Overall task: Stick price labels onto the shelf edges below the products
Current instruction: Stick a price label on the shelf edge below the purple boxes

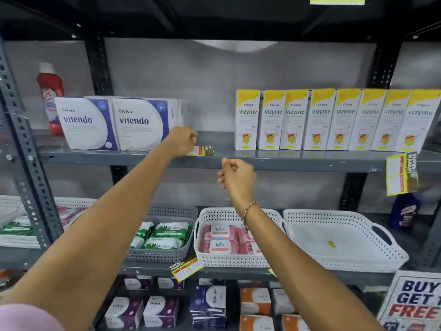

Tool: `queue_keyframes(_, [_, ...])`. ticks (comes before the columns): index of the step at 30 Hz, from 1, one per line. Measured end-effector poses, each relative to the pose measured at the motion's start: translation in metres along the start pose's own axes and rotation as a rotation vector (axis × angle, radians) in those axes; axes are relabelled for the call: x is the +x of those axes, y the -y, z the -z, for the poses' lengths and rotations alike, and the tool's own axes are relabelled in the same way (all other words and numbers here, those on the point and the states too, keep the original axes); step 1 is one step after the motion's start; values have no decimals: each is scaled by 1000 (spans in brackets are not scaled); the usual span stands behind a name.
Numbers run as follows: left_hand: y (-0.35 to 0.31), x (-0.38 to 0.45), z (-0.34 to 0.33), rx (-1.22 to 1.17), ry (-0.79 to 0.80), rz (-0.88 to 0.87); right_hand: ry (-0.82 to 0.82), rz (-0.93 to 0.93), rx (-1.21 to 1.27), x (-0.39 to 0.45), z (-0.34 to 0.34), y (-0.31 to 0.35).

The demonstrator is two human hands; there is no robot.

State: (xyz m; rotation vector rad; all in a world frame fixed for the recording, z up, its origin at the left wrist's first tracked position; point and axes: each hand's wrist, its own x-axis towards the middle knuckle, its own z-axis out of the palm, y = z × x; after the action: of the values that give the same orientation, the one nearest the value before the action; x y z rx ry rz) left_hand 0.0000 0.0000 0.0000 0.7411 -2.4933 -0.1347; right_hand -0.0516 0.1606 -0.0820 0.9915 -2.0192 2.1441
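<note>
1. Step in hand, as I judge it: getting the price label [201, 150] off the shelf top and down onto the front edge [286, 163] of the upper shelf. The label lies flat on that shelf, close to the front edge, in the gap btw the vitendo boxes [114, 123] and the row of vizyme boxes [334, 120].
2. To do it well: lift it by one corner only, keep the sticky side off my skin, line its top w/ the shelf lip so it hangs straight, then press from the middle out. Put it under the product it belongs to; can't read the price from here.
3. My left hand [181, 140] is up on the shelf, fingers [192, 137] curled nearly closed, knuckles just beside the right vitendo box. Fingertips sit at the label's left end; looks like touching or pinching it, but can't tell if I've got real hold.
4. My right hand [236, 175] is just below and in front of the shelf edge, loosely fisted, thumb tip at the lip. Can't tell whether anything is in it.
5. Other labels: a strip [401, 174] hangs off the same edge far right; one tag [186, 268] is tilted on the lower shelf edge under the baskets [238, 235].
</note>
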Motion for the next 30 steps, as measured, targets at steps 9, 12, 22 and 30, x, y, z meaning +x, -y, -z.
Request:
queue_keyframes(9, [1,20,0,87,328,-19,172,-412,361,5,-42,15])
queue_keyframes(12, [5,24,0,142,365,7,143,-432,412,7,-51,20])
queue_keyframes(22, [8,39,0,195,478,-31,58,-460,366,12,-60,18])
queue_keyframes(30, [9,45,5,110,406,-44,-64,-4,-225,31,-40,24])
